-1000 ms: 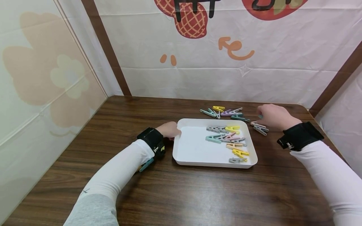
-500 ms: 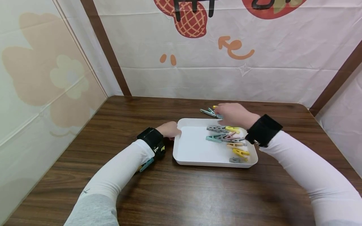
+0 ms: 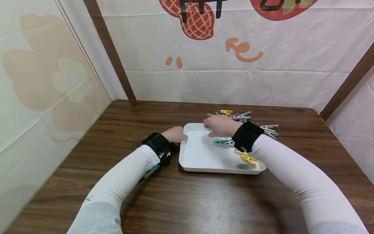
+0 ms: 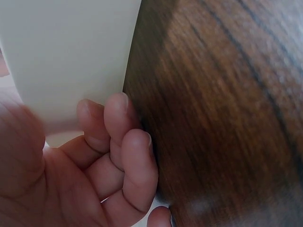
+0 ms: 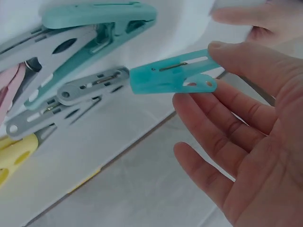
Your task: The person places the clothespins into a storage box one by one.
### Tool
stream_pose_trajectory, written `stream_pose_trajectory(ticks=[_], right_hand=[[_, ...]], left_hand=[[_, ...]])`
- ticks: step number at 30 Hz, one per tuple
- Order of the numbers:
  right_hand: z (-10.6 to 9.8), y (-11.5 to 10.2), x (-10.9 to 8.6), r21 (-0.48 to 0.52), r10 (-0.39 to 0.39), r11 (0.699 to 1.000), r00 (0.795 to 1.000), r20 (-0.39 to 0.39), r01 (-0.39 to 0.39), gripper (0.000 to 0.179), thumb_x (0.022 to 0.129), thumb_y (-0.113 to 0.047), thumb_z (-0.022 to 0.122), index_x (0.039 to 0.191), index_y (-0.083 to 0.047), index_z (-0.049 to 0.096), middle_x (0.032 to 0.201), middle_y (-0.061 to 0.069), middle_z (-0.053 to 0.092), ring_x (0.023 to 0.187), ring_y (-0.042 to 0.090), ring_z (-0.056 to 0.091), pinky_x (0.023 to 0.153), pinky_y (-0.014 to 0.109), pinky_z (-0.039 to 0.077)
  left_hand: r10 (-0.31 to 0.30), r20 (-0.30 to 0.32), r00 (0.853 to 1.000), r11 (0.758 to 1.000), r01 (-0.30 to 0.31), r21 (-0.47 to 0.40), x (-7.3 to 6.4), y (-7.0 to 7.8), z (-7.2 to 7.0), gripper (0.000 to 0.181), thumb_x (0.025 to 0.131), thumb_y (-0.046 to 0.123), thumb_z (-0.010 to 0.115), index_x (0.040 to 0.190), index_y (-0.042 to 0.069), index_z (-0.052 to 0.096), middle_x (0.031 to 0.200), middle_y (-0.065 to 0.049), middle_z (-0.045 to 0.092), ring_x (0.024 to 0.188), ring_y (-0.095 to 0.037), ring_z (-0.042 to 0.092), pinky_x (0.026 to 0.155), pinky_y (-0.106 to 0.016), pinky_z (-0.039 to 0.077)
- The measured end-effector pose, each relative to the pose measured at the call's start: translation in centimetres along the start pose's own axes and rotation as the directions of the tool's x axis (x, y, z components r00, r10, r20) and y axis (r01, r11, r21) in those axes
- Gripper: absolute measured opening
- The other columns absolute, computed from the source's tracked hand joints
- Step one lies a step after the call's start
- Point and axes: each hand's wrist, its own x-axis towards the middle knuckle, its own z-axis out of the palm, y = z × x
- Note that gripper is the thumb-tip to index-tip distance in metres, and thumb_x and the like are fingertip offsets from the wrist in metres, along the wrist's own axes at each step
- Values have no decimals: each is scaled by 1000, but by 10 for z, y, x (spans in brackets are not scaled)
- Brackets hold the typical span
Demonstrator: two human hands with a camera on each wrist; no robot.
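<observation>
so, the backdrop first: pale cloth hung behind the desk, printed figures in orange and red. a faded flower shows on the panel at my left. the desk is dark brown wood grain and runs right across the lower view. my white sleeves reach in from the near side, turning grey close to the bottom edge.

white tray on the desk, shallow, between my forearms. left hand at its left end, grasping the edge, fingers bent against the outside of the wall. right hand over the far part of the tray, thumb and fingers pinching a teal clothespin by its handle end. its nose points at the grey clothespins in the tray; cannot tell if they touch. black wrist straps, one per arm.

small items. in the tray, rightward: mint clothespin, beige clothespin, yellow clothespin, light grey clothespin by the near right corner. on the desk behind the tray: second yellow clothespin, purple clothespin, others partly hidden by my right hand. past the far right corner, white clothespins. dark teal clothespin just beside my left forearm, partly covered by the sleeve.
</observation>
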Motion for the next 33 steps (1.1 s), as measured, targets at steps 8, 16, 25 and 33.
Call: stream_pose_trajectory(ticks=[8,16,25,33], right_hand=[[9,3,6,-35,15,999,999,49,-14,27,84,-20,77,104,-6,65,89,2,61,79,19,53,74,34,47],[12,10,5,-53,43,998,995,94,-39,24,84,-20,76,102,-7,66,90,2,63,78,19,54,71,32,45],[10,17,1,3,39,999,997,65,-39,29,84,-22,77,104,-5,66,91,3,63,78,18,55,71,33,46],[-18,50,-28,105,91,992,983,-156,-75,22,89,-23,71,102,-6,68,90,4,66,82,20,60,75,38,49]], left_hand=[[10,-5,1000,1000,-10,-12,6,-3,2,21,93,16,50,86,1,63,66,-6,58,59,-18,54,56,-26,41],[13,0,1000,1000,-13,-14,-1,1,0,22,93,16,50,88,0,64,67,-8,60,60,-19,55,57,-27,43],[20,-5,1000,1000,-20,-13,-2,1,1,22,94,15,49,91,-1,63,69,-8,60,60,-18,55,58,-26,43],[31,-5,999,999,-31,-17,-3,1,0,20,92,14,49,87,0,63,66,-7,59,59,-18,55,58,-27,44]])
